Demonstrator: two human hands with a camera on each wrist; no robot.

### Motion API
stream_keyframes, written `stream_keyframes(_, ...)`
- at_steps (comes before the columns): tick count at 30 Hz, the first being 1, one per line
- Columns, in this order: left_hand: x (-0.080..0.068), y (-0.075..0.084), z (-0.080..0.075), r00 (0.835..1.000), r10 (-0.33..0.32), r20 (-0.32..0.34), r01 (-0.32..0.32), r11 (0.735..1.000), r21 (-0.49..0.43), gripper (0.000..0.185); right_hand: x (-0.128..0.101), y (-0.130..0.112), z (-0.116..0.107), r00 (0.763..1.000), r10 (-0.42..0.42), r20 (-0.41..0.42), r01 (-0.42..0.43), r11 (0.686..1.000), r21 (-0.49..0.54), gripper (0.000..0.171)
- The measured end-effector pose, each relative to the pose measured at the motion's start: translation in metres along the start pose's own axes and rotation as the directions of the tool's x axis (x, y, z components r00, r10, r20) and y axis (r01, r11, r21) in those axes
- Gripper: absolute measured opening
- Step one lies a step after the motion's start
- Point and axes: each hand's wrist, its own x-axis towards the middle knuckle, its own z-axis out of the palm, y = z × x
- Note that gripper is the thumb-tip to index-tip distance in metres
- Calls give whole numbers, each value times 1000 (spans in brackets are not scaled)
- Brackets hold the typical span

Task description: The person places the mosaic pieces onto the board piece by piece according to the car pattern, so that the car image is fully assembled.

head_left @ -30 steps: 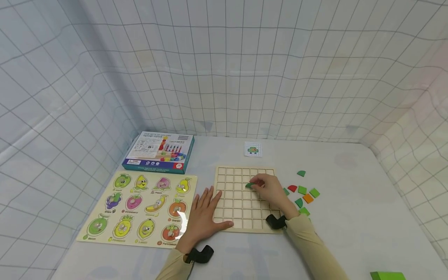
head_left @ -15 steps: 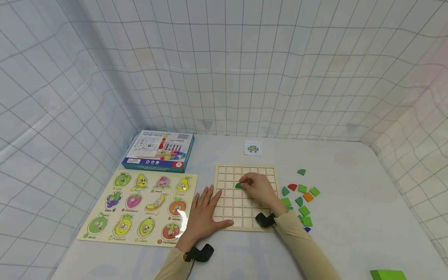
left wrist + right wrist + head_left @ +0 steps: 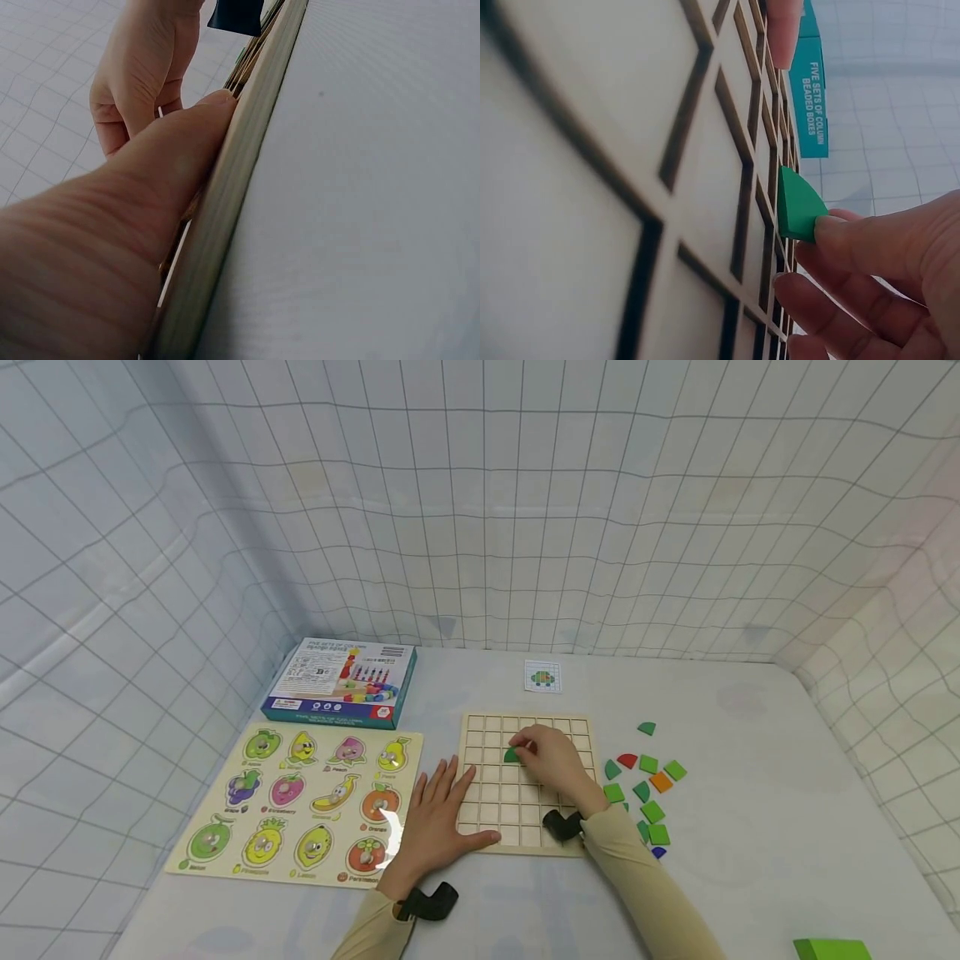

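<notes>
We steady the grid board (image 3: 525, 789) with our left hand (image 3: 438, 822), fingers spread flat. Our right hand (image 3: 553, 762) pinches the first green quarter-round piece (image 3: 512, 756) over an upper-middle cell; the loose pieces (image 3: 647, 789) wait on the surface.

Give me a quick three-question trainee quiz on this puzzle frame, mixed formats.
1. True or false: the right hand pinches a green piece over the grid board.
2. Multiple choice: where does the left hand lie? A) on the blue box B) flat at the grid board's left edge, thumb against its front edge C) on the loose pieces
3. Fill in: the loose pieces lie on the ___ side of the grid board.

Key: 1 true; 2 B; 3 right.
</notes>
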Motion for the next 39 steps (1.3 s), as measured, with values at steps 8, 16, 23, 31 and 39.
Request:
stream_keyframes(8,0,0,0,1000,-1,-5,1,1000,-10,101,1,0,1,1000,19,10,-19,1000,-25,6)
stream_keyframes(16,0,0,0,1000,4,-13,-4,1000,-9,100,0,-1,1,999,22,23,-22,1000,-7,6)
stream_keyframes(23,-1,0,1,998,29,-48,-30,999,-13,99,0,-2,1,999,31,36,-31,1000,-7,5)
stream_keyframes(31,-1,0,0,999,23,-41,-23,1000,-5,98,2,0,1,998,23,50,-21,999,-36,6)
stream_keyframes(39,-1,2,-1,1000,5,-17,-5,1000,-2,98,-1,2,-2,998,12,62,-10,999,-32,10)
